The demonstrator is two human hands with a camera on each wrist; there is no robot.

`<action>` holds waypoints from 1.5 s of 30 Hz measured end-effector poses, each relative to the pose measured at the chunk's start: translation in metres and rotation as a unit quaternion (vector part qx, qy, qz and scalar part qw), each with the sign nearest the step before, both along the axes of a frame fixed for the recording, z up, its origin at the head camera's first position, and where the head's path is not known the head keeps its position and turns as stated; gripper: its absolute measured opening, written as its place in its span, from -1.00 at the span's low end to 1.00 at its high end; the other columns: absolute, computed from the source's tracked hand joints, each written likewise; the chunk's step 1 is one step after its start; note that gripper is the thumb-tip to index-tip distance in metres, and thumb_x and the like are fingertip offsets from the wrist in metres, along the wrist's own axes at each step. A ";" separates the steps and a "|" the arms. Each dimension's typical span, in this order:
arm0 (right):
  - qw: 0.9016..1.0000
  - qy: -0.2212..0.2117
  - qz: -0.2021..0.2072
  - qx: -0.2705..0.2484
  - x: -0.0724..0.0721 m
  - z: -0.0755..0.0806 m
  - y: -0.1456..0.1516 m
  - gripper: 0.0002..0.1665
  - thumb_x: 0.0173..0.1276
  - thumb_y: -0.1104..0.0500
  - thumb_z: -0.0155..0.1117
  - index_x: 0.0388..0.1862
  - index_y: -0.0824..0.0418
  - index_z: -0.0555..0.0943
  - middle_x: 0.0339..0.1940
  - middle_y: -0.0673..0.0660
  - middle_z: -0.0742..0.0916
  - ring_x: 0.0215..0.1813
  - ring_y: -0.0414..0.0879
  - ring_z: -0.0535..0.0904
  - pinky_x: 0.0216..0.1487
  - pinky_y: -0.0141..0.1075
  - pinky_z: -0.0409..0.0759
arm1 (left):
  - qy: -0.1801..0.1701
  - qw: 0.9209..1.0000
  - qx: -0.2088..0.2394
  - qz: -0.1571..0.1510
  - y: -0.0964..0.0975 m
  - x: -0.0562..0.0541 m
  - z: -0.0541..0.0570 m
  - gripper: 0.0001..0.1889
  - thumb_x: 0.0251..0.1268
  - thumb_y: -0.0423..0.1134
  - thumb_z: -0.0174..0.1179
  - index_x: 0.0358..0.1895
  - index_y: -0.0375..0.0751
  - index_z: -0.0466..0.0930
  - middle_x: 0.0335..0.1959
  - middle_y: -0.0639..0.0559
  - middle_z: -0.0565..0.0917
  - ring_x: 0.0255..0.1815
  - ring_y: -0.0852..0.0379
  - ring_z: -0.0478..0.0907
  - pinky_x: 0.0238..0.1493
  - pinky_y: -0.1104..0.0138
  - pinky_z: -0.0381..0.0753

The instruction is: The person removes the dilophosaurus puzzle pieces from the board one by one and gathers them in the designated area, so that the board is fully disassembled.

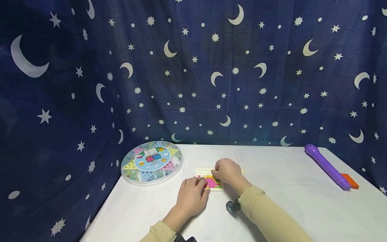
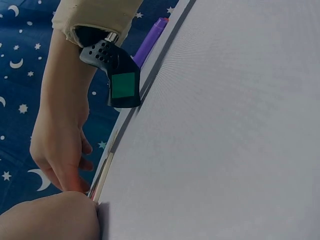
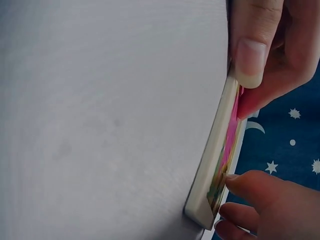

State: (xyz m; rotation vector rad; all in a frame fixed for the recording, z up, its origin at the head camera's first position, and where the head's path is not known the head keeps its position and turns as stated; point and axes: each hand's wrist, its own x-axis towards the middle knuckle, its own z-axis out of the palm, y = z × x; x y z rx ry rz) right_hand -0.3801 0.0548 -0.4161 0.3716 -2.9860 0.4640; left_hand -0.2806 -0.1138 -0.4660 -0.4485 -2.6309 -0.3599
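A small picture puzzle [image 1: 210,184] with a pink shape and a cream frame lies flat on the white table. At its near left corner my left hand [image 1: 192,196] holds it, the thumb against the frame's side and a fingertip on the pink face, as the right wrist view shows. My right hand [image 1: 228,172] reaches over the puzzle's right part with bent fingers. One of its fingertips touches the picture [image 3: 227,145]; whether a piece is pinched there is hidden. Beyond the right hand a small cream bit [image 1: 243,171] shows, mostly covered.
To the left lies a round board game [image 1: 152,163] with a clear cover and coloured marbles. A purple stick [image 1: 328,167] lies at the far right, partly over an orange block [image 1: 350,181]. A dark blue curtain [image 1: 199,74] hangs behind and left of the table [image 1: 290,205].
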 end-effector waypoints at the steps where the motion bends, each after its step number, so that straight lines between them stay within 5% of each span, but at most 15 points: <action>1: 1.000 0.000 -0.001 0.000 0.000 0.000 0.000 -0.76 0.27 -0.06 0.49 -0.41 0.07 0.74 -0.46 -0.04 0.68 -0.38 -0.09 0.54 -0.28 -0.16 0.60 | 0.000 1.000 0.000 -0.001 0.000 0.000 0.000 -0.65 0.48 0.02 0.15 0.15 -0.05 0.68 0.08 -0.07 0.64 0.23 -0.08 0.53 0.33 -0.13 0.40; 17: 1.000 0.016 0.016 0.000 -0.003 0.000 0.004 -0.91 0.22 0.04 0.46 -0.43 -0.01 0.80 -0.38 -0.06 0.75 -0.34 -0.11 0.59 -0.23 -0.13 0.66 | -0.003 1.000 -0.011 -0.006 0.004 0.000 0.002 -0.62 0.49 0.03 0.13 0.20 -0.05 0.65 0.07 -0.07 0.62 0.22 -0.08 0.54 0.33 -0.13 0.40; 23: 0.998 -0.018 0.042 -0.048 -0.007 0.004 0.013 -0.90 0.34 0.04 0.43 -0.31 0.03 0.75 -0.27 -0.01 0.76 -0.16 -0.05 0.65 -0.04 -0.04 0.66 | -0.008 1.000 -0.013 -0.004 0.004 -0.001 0.002 -0.62 0.50 0.04 0.12 0.20 -0.04 0.64 0.09 -0.07 0.61 0.23 -0.08 0.53 0.34 -0.14 0.39; 32: 0.987 -0.071 0.077 -0.125 -0.008 0.005 0.025 -0.86 0.36 0.24 0.43 -0.15 0.05 0.71 -0.28 0.02 0.73 -0.22 -0.08 0.65 -0.16 -0.13 0.66 | -0.011 1.000 -0.014 0.000 -0.001 0.000 0.002 -0.63 0.50 0.03 0.12 0.19 -0.04 0.64 0.08 -0.07 0.62 0.23 -0.09 0.53 0.34 -0.15 0.39; 45: 0.979 -0.070 0.040 -0.186 -0.016 0.010 0.085 -0.81 0.46 0.16 0.29 -0.02 0.12 0.73 -0.03 0.18 0.74 0.02 0.11 0.65 -0.10 -0.04 0.65 | 0.019 0.999 0.034 -0.010 0.000 0.000 -0.001 -0.68 0.41 -0.02 0.24 0.09 -0.06 0.74 0.00 -0.07 0.63 0.09 -0.09 0.58 0.29 -0.14 0.43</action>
